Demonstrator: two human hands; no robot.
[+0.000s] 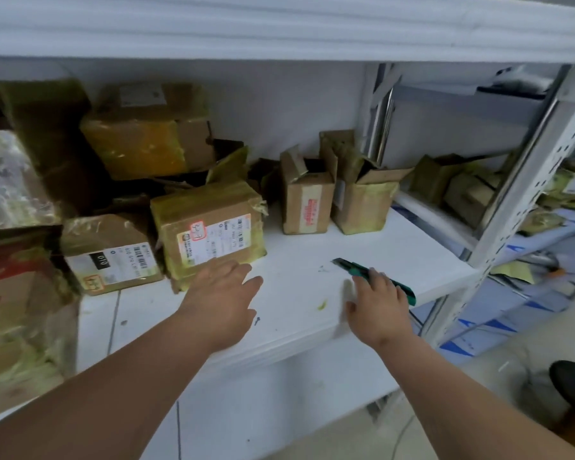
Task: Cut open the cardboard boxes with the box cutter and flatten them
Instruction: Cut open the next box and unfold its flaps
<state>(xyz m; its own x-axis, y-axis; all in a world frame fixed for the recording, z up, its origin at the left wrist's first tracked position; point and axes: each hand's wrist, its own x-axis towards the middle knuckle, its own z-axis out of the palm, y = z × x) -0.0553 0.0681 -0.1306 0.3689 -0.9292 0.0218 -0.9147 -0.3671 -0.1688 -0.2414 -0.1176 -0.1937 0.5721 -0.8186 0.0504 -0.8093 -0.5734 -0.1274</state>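
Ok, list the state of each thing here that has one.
Labelled box: taped shut, on shelf.
Box with red print: flaps open, upright.
Box beside it: flaps open.
Box cutter: lying on shelf.
Left hand: open, reaching.
Right hand: open, over cutter.

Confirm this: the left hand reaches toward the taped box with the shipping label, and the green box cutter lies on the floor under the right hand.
Wrong on one point: the green box cutter lies on the white shelf, not the floor, as the head view shows. The left hand does reach toward the labelled box.
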